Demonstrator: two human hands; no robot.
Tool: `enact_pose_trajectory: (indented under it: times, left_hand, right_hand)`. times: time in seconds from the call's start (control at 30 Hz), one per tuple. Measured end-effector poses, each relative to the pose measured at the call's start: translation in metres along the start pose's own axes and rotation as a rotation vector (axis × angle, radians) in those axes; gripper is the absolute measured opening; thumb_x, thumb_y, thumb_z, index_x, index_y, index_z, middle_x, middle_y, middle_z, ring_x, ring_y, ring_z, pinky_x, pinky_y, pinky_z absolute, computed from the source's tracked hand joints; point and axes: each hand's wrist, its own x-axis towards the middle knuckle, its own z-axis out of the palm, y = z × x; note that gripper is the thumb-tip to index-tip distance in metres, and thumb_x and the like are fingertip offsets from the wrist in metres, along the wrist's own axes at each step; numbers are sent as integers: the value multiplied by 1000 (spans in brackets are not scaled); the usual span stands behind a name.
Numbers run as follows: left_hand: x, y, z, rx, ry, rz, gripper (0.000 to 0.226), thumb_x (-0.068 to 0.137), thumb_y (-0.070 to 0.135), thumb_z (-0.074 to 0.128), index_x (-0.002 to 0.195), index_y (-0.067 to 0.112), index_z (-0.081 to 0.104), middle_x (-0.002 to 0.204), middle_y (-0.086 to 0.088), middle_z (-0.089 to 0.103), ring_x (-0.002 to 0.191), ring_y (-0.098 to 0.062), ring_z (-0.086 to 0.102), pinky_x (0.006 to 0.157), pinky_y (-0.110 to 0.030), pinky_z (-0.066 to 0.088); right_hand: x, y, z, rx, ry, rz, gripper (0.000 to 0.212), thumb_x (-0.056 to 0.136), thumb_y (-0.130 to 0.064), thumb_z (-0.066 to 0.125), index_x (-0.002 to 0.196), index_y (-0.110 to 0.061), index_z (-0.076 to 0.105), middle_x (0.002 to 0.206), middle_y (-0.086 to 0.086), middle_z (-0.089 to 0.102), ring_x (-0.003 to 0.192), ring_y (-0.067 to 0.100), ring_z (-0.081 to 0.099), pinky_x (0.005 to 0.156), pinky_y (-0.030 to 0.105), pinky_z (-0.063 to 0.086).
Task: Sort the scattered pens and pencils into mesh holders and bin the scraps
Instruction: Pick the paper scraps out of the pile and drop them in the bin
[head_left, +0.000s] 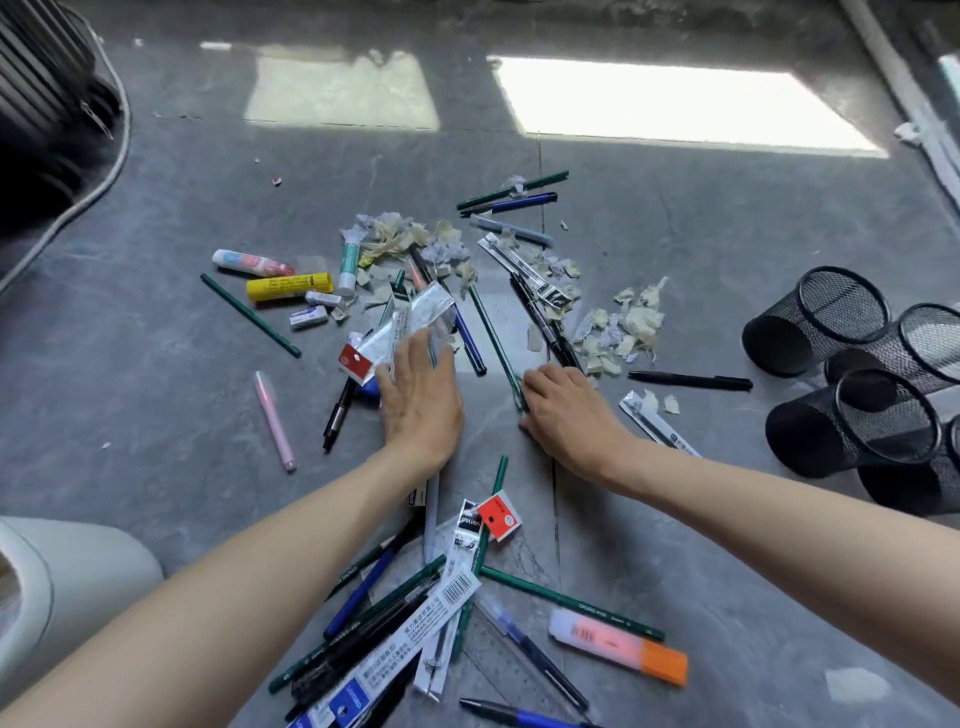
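Note:
Pens and pencils lie scattered over a grey floor. My left hand (418, 397) lies flat with straight fingers on a clear refill packet (395, 332) in the middle pile. My right hand (563, 405) has its fingers curled round the near end of a green pencil (493, 338). Torn paper scraps (410, 236) and a second patch of scraps (623, 327) lie beyond the hands. Several black mesh holders (831, 322) lie tipped on their sides at the right. A near pile of pens and packets (415, 613) sits between my forearms.
Glue sticks and erasers (291, 286) lie at the left, with a pink pen (275, 421) nearer. An orange highlighter (618, 644) lies at the near right. A white bin's rim (62, 577) shows at the lower left. A dark object and cable occupy the top left.

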Motion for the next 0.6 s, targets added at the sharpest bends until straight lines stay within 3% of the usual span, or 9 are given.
enact_pose_trajectory:
  times: [0.07, 0.17, 0.23, 0.3, 0.4, 0.47, 0.6]
  left_hand:
    - [7, 0, 2, 23, -80, 4, 62, 91, 22, 45, 147, 22, 17, 151, -10, 15, 140, -28, 12, 110, -49, 17]
    - [16, 2, 0, 63, -176, 38, 63, 92, 19, 44, 147, 21, 16, 156, -8, 6, 144, -27, 2, 112, -51, 9]
    - [18, 3, -1, 71, -198, 47, 63, 91, 15, 44, 148, 17, 16, 157, -5, 4, 145, -25, -2, 113, -50, 5]
    - [14, 5, 0, 69, -156, 71, 58, 91, 11, 43, 145, 14, 22, 157, -4, 6, 145, -22, -1, 114, -48, 3]
    - [-10, 7, 9, 35, -83, 174, 52, 86, 3, 44, 137, 14, 34, 154, -5, 18, 143, -21, 9, 116, -47, 3]
    - [-32, 8, 16, -23, -61, 247, 51, 83, 0, 45, 131, 15, 38, 141, -3, 31, 135, -21, 23, 114, -44, 12]
    - [-50, 16, 20, -87, -47, 413, 37, 86, 11, 46, 123, 14, 48, 121, -4, 44, 113, -24, 42, 95, -32, 17]
  right_hand:
    - [-4, 1, -5, -19, 32, -61, 9, 69, -17, 73, 73, -11, 67, 79, 3, 60, 78, 24, 56, 66, 34, 46]
    - [-8, 1, -12, 5, 37, -144, 21, 51, -5, 78, 56, -13, 59, 60, 1, 55, 61, 22, 53, 53, 28, 43]
    - [-10, 0, -14, 79, 34, -135, 25, 49, 0, 77, 53, -12, 55, 56, 3, 53, 57, 23, 52, 48, 27, 42]
    - [-13, -1, -14, 218, -18, -27, 19, 63, 2, 72, 60, -8, 56, 64, 9, 57, 65, 28, 55, 52, 31, 46]
    - [-16, 2, -13, 381, -126, 219, 12, 88, -10, 55, 79, -2, 58, 88, 14, 59, 85, 33, 56, 70, 41, 49]
    - [-17, 3, -12, 482, -119, 346, 12, 90, -14, 56, 84, -4, 60, 91, 12, 61, 86, 32, 58, 74, 42, 48]
    - [-20, 9, -10, 561, -45, 512, 10, 92, -19, 54, 94, -12, 61, 95, 10, 66, 87, 30, 60, 73, 37, 48]
